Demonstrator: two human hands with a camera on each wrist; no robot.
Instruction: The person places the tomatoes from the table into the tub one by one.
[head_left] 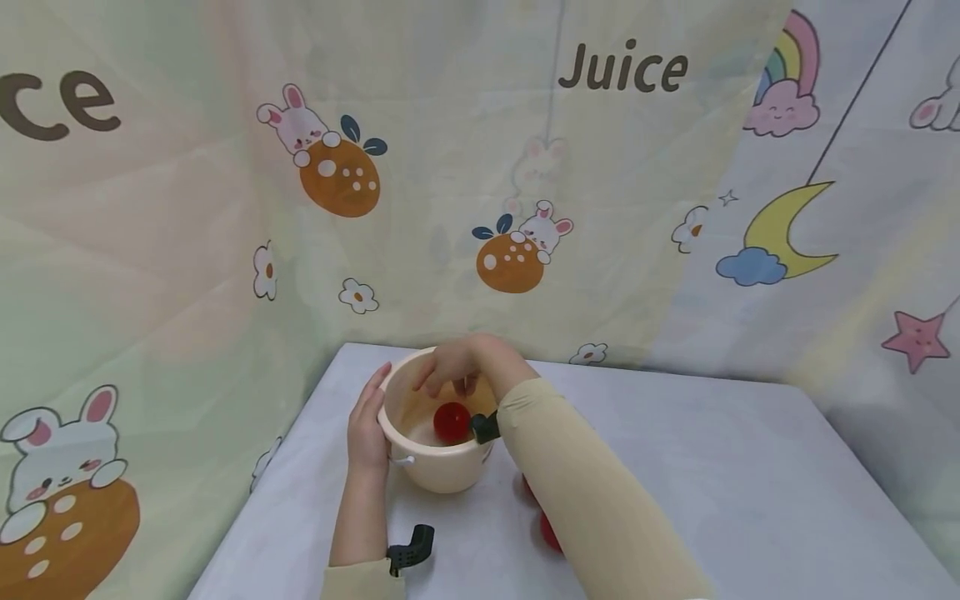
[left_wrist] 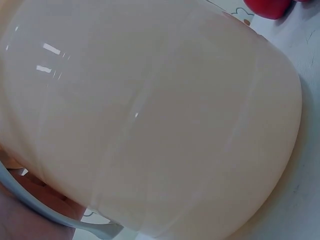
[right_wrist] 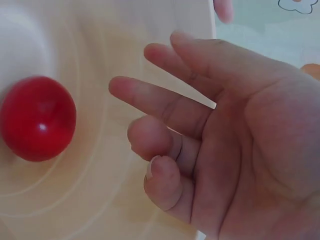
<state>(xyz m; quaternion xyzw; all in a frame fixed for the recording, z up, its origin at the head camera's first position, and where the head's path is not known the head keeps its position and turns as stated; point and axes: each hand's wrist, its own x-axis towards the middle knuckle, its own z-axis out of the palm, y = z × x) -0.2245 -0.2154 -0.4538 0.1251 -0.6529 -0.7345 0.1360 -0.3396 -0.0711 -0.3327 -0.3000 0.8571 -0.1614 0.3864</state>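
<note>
A cream bucket (head_left: pixel 442 468) with a pale handle (left_wrist: pixel 40 207) stands upright on the table. My left hand (head_left: pixel 367 429) rests along its left outer wall, fingers fairly straight and reaching up past the rim. A glossy red ball-like thing (head_left: pixel 452 422) lies on the bucket's floor; the right wrist view shows this red thing (right_wrist: pixel 39 119) closely. My right hand (head_left: pixel 457 364) reaches in over the far rim. In the right wrist view my right hand (right_wrist: pixel 225 120) holds nothing, its fingers loosely bent and apart from the red thing.
Two more red round things (head_left: pixel 551 532) lie on the white-covered table (head_left: pixel 720 467), right of the bucket and partly hidden by my right sleeve (head_left: pixel 592 492). A printed cloth (head_left: pixel 420 250) hangs behind the table. Black camera mounts (head_left: pixel 411 547) sit on my wrists.
</note>
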